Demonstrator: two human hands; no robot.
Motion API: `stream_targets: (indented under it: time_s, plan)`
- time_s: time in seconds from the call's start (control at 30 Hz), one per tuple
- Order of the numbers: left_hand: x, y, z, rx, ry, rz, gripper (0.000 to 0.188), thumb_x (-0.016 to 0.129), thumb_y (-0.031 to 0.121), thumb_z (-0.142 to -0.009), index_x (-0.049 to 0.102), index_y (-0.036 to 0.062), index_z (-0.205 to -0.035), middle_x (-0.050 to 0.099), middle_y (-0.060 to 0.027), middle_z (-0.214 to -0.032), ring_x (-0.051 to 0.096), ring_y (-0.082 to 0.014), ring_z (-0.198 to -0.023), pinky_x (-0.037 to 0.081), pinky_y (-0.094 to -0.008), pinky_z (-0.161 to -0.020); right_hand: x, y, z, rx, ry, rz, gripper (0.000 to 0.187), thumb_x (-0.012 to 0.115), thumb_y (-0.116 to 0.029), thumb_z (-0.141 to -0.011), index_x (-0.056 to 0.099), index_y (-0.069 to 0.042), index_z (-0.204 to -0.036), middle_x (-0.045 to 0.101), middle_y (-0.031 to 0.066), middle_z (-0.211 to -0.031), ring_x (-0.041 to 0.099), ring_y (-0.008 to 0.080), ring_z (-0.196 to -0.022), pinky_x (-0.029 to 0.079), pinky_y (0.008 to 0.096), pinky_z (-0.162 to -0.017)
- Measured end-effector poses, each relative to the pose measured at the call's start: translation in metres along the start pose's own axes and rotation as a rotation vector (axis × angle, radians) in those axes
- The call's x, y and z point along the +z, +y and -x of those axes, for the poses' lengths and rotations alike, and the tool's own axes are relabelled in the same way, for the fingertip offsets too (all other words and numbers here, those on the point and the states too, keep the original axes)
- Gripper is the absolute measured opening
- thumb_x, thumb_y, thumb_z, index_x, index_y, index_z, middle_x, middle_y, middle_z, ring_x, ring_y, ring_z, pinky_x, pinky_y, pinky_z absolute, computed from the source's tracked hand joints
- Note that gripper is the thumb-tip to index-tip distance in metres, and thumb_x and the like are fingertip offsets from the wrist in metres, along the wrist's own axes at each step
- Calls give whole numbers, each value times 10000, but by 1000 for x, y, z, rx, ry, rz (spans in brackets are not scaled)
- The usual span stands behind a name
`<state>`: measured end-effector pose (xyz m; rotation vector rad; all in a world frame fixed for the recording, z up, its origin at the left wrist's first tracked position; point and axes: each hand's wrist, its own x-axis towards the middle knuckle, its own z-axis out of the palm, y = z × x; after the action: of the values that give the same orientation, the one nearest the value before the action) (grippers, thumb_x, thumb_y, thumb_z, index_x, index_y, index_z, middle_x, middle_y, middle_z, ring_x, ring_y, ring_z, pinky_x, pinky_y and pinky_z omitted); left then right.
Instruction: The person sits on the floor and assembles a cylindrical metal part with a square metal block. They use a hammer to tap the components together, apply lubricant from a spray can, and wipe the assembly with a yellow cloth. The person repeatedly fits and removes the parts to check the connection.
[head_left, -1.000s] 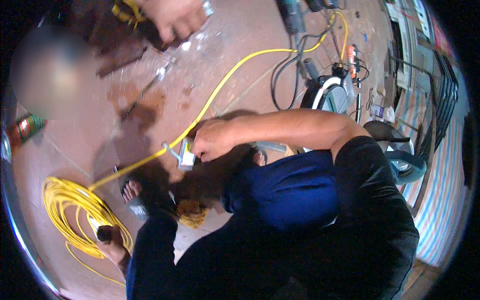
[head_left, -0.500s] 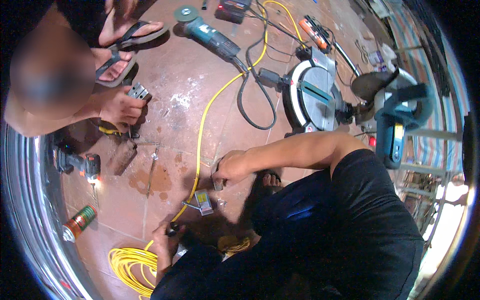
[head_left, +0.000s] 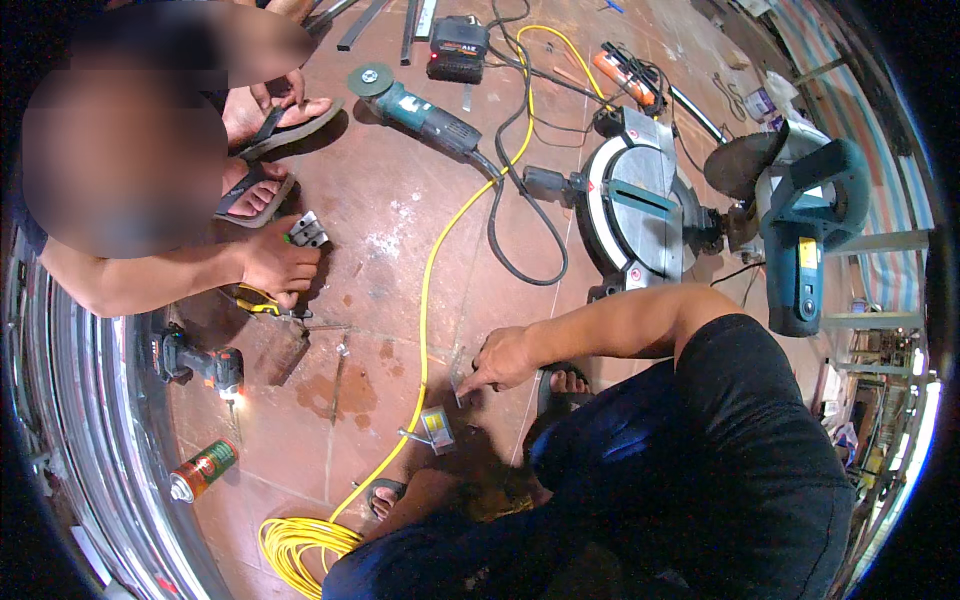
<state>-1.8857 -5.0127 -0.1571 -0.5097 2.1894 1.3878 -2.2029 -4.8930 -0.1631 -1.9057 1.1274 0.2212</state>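
Observation:
My right hand (head_left: 505,358) reaches low over the tiled floor from the right. Its index finger points down at a small grey sliver (head_left: 461,401); I cannot tell whether they touch. The other fingers look partly curled. A small white-and-yellow packet (head_left: 438,428) lies just below, with a thin metal rod (head_left: 414,437) against its left side, by the yellow cable (head_left: 424,330). My left hand is out of sight. Across from me, a co-worker's hand (head_left: 278,262) holds a metal block with holes (head_left: 309,232).
A miter saw (head_left: 635,205) stands at right, its blade exposed. An angle grinder (head_left: 425,118) and a charger-like black box (head_left: 458,48) lie at the back. A cordless drill (head_left: 205,366), a spray can (head_left: 205,470) and coiled yellow cable (head_left: 300,545) are at left.
The view has shifted, so most things sit further right and lower. My right index finger now extends, where the fingers were around a greyish piece. My left hand, holding something dark, has gone from view.

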Motion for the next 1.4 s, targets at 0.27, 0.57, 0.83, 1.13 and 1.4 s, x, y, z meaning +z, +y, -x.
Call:
stream_targets:
  time_s: [0.27,0.57,0.83,1.13,1.4]
  plan:
    - [12,-4,14,47,-7,21,439,839,270,-786,703,75,-1155,723,-132,-880,717,-211,-809,560,-367,-732,7,-2,0,13,103,234,667,594,-308,-951,308,-368,-1550,654,141,-1030,678,341,-920,537,467,-845]
    - [20,4,23,86,0,67,431,827,276,-796,700,77,-1156,725,-131,-890,720,-211,-825,560,-372,-739,-3,-21,4,131,141,145,633,530,-204,-963,322,-291,-1554,660,240,-1022,689,393,-886,542,503,-793]
    - [34,-7,9,153,-26,59,423,817,282,-804,698,78,-1156,726,-130,-899,722,-212,-838,559,-375,-744,-36,-2,26,332,236,52,573,590,-286,-958,389,-253,-1493,676,230,-996,690,436,-865,538,509,-817]
    - [-17,17,-3,120,403,433,392,770,254,-828,679,61,-1156,710,-95,-942,680,-172,-868,532,-348,-783,-65,-45,-17,-23,413,-556,533,581,-481,-988,602,-53,-1304,719,140,-1111,690,323,-1032,537,435,-897]
    - [-39,33,-6,122,428,746,372,770,301,-863,643,34,-1089,678,-109,-897,642,-177,-827,510,-349,-779,-97,-89,-37,92,601,-599,281,669,-227,-953,655,-39,-1162,691,81,-896,653,193,-810,527,350,-752]
